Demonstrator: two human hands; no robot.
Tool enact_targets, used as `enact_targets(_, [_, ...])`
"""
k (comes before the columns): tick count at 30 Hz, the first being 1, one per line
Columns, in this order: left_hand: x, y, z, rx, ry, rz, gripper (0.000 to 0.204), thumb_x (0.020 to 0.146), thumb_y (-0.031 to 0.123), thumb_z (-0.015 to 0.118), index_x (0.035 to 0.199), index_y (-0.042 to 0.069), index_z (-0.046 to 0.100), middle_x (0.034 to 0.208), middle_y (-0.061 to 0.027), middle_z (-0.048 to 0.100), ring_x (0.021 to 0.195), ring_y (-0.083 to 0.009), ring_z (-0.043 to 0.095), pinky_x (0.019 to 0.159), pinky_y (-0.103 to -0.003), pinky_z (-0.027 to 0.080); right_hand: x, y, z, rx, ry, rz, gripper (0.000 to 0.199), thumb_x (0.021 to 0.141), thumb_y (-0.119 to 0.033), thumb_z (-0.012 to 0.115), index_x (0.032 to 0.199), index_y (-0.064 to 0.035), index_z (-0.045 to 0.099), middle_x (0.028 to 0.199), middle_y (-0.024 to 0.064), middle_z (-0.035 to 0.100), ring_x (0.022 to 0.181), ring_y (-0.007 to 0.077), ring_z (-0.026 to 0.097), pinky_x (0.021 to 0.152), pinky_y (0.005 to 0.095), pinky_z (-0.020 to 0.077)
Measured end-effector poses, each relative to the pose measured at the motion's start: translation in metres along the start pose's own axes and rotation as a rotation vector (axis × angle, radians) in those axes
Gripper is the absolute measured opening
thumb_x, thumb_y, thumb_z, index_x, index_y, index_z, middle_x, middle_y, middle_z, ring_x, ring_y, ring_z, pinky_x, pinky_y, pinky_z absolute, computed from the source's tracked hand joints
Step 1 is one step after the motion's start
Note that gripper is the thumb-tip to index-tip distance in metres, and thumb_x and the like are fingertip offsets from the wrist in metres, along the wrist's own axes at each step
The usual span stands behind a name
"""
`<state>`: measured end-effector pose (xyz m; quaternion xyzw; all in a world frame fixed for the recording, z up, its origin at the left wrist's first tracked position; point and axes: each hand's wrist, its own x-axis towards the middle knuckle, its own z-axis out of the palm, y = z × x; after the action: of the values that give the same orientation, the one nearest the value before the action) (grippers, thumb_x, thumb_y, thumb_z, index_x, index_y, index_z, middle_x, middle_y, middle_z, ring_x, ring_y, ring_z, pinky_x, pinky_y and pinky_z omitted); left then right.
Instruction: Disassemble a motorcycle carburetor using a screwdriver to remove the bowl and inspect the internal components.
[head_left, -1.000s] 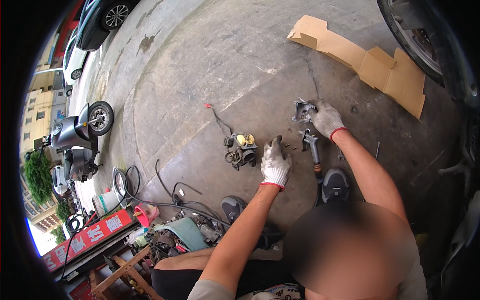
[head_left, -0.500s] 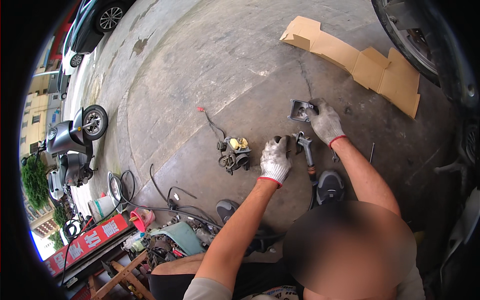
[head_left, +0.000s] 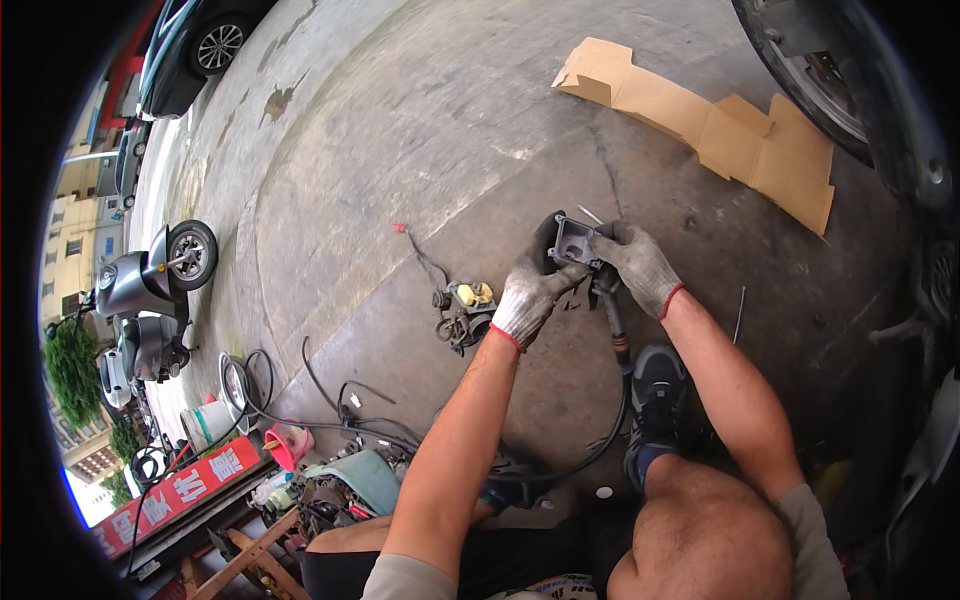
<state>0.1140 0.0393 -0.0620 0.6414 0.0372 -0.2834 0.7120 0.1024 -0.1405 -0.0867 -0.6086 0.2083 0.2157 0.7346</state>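
Holding a small square metal cup (head_left: 573,243) up between both gloved hands, above the concrete floor (head_left: 400,150). Gripping it by its left side with the left hand (head_left: 532,290), closed narrow, with the thumb along the near edge and the fingers behind the far left corner. Gripping it by its right side with the right hand (head_left: 642,268), bent narrow too, with the fingertips over the right rim. Showing between the two grips: the cup's hollow, turned up toward the head, with part of the rim covered by glove. Sticking out just beyond the cup, near the right fingertips: a thin metal rod (head_left: 590,214); cannot tell whether touching. Lying just below the hands: a grey hose handle (head_left: 614,318), joined to a black hose (head_left: 597,455) curving past the right shoe (head_left: 658,385). Sitting just left of the left hand: a greasy engine part (head_left: 468,322) with a yellow piece on top. Lying right of the right forearm: a slim tool (head_left: 740,315). Spread farther ahead, to the right: unfolded cardboard (head_left: 735,145)
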Motion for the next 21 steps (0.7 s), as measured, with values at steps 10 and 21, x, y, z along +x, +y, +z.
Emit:
enact_targets(10, [0.036,0.052,-0.052,1.277,0.561,0.151,0.06,0.076,0.017,0.073,0.131,0.004,0.053,0.116,-0.0227,0.061,0.102,-0.0377,0.064,0.086,-0.045,0.054,-0.008,0.052,-0.021,-0.142,0.215,-0.132,0.021,0.095,-0.014,0.063,0.111,-0.0009,0.064,0.097,0.0094,0.069,0.082,0.0187,0.067,0.075,0.0326,0.0551])
enact_targets(21, [0.044,0.054,-0.099,1.444,0.466,0.135,0.062,0.071,0.006,0.074,0.13,0.013,0.055,0.12,-0.0234,0.056,0.109,-0.0417,0.061,0.092,-0.046,0.052,-0.03,0.067,-0.021,-0.513,0.433,-0.33,0.03,0.09,-0.017,0.067,0.117,-0.0072,0.062,0.104,0.0155,0.07,0.095,0.0291,0.069,0.085,0.0418,0.0541])
